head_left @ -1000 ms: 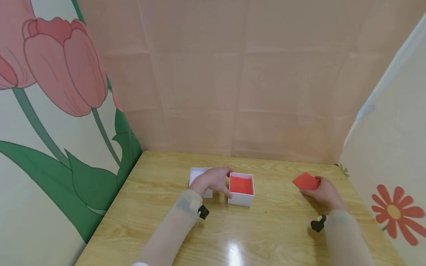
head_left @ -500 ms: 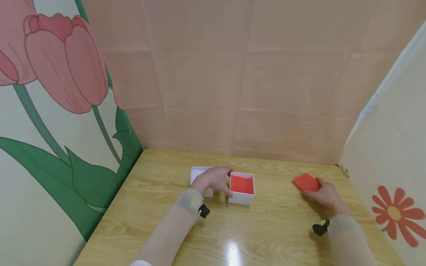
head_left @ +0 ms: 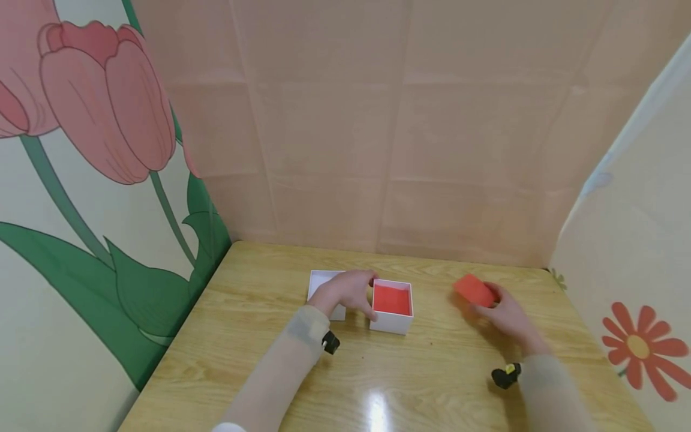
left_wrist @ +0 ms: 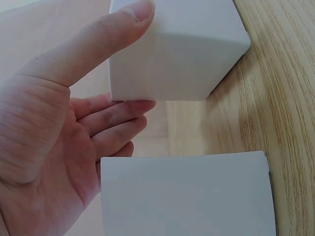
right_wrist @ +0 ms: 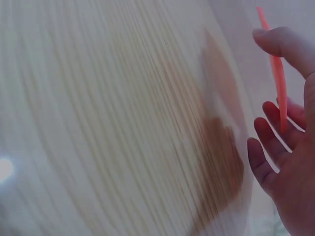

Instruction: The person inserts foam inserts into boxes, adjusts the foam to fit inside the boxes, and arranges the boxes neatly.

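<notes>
A square white box (head_left: 391,324) stands on the table with red material (head_left: 391,299) filling most of its opening. My left hand (head_left: 348,291) grips its left side, thumb on the near face and fingers towards the far one. In the left wrist view the thumb presses on the box (left_wrist: 182,64), fingertips at its other edge. Partly under my left wrist is a second white box or lid (head_left: 321,279). To the right, my right hand (head_left: 510,313) pinches a thin red square (head_left: 475,290) above the table. Edge-on in the right wrist view, the square (right_wrist: 278,83) lies between thumb and fingers.
The wooden table (head_left: 432,384) reaches back to a beige cloth wall (head_left: 324,150). Flower-printed panels flank it, with a tulip panel (head_left: 108,108) on the left and a red-flower panel (head_left: 639,346) on the right.
My right hand has lifted the red square off the table area where it was and moved it left towards the box. My left hand has stayed on the box.
</notes>
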Tool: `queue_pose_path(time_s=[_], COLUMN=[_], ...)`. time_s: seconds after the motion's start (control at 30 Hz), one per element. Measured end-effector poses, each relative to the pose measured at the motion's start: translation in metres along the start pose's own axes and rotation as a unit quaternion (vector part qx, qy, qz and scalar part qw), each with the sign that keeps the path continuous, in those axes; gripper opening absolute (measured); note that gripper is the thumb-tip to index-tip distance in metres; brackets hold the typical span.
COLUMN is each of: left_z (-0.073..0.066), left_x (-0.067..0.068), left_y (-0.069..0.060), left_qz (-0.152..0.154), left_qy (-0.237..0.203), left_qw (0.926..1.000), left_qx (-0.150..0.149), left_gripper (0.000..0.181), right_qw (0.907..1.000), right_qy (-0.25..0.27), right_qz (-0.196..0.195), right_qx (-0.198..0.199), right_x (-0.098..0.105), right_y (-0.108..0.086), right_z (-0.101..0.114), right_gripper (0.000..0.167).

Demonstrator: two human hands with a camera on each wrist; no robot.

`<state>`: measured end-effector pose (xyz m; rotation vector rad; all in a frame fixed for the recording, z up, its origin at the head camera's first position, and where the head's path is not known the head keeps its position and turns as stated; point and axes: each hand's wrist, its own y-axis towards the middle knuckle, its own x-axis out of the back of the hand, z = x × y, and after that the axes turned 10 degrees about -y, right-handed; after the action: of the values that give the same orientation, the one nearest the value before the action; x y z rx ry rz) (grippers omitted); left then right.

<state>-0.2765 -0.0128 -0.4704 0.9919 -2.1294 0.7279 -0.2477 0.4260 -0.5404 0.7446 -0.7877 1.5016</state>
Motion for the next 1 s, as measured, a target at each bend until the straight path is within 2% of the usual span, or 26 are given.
queue_pose_path(time_s=[0.17,0.4,0.57,0.73,0.87,1.0], left_z=[0.0,0.003,0.004,0.005,0.005,0.006], left_x=[-0.001,-0.002,-0.002,0.0,0.002,0.002], left_y=[0.001,0.002,0.002,0.001,0.0,0.0], left_qz=[0.0,0.0,0.0,0.002,0.003,0.002], left_qy=[0.002,0.017,0.017,0.017,0.015,0.009], left_qw=[1.0,0.9997,0.9997,0.9997,0.9997,0.9997], left_qx=[-0.004,-0.016,-0.016,-0.016,-0.021,-0.024], left_gripper=[0.098,0.096,0.097,0.098,0.099,0.097], right_qw=[0.9986,0.989,0.9832,0.9763,0.9701,0.9661], right_qy=[0.046,0.083,0.059,0.008,-0.032,-0.052], right_qz=[0.014,0.01,0.026,0.054,0.067,0.078], right_qx=[0.024,0.122,0.171,0.209,0.231,0.241], right_x=[-0.013,-0.029,-0.035,-0.038,-0.041,-0.043], right_y=[0.001,0.001,0.001,0.0,0.003,0.007], right_z=[0.028,0.076,0.114,0.145,0.16,0.168], right_gripper=[0.098,0.086,0.085,0.086,0.086,0.086])
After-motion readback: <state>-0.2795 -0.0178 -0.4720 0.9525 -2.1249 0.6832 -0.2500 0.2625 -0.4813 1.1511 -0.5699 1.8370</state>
